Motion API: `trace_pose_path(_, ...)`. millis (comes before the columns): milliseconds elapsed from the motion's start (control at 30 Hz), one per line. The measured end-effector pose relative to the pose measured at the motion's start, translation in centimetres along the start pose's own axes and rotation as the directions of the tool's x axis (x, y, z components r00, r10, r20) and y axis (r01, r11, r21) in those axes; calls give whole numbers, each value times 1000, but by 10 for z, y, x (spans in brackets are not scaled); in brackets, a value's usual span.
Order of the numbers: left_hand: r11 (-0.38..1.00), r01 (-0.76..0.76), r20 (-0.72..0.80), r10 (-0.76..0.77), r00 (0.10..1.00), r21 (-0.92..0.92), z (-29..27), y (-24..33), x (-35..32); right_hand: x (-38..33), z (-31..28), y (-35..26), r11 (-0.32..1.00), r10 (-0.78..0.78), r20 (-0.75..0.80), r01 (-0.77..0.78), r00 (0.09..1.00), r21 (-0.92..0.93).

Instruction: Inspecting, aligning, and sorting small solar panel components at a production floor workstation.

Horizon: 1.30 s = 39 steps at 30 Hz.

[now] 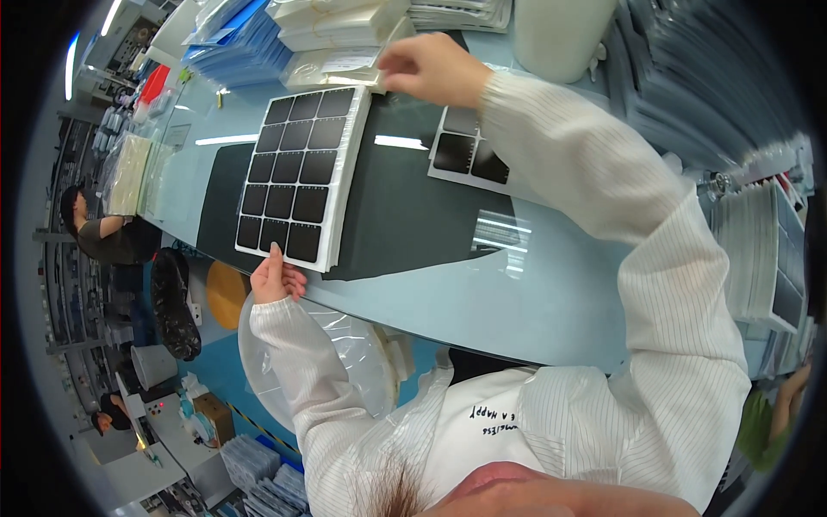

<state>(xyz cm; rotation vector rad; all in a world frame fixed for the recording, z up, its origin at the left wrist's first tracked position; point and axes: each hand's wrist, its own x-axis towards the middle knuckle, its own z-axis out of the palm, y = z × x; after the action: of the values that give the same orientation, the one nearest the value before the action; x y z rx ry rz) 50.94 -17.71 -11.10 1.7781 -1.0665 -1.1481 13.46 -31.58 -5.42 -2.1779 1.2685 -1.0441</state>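
A thick stack of white sheets point(331, 172), its top sheet covered with rows of black squares, lies tilted on the glass-topped table. My left hand point(277, 277) is closed on its near edge, the thumb on top of the sheet and the other fingers curled beside it. Above the far right corner of the stack hovers my right hand point(435, 69), fingers bent and tips smeared by motion. Whether anything is between those fingertips cannot be made out. Right of the stack lies another sheet with black squares point(455, 153), partly covered by my right sleeve.
Bundled clear plastic packs point(336, 34) and blue-edged sheets point(237, 53) stand behind the stack. A white cylindrical container point(562, 34) is at the back, beside tall piles of grey sheets point(706, 86). A clear round tub point(336, 345) sits below the table edge. Other people are at far left and right.
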Motion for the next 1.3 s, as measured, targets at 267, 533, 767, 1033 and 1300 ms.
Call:
trace_pose_path(267,998,-16,2,16,1000,60,0,10,7,-112,-46,-14,983,176,48,-173,983,-57)
trace_pose_path(533,899,-37,-143,109,984,436,11,8,8,-183,-63,-13,937,143,26,-127,989,-325)
trace_pose_path(767,528,-149,-132,456,880,836,4,1,20,-228,-59,-17,857,158,46,-113,986,-503)
trace_pose_path(1033,898,-427,34,426,904,107,34,59,-44,-249,-46,3,753,-38,66,72,997,-654)
trace_pose_path(1300,704,-700,323,639,698,120,199,55,-11,-250,-38,10,631,-244,79,220,967,-744)
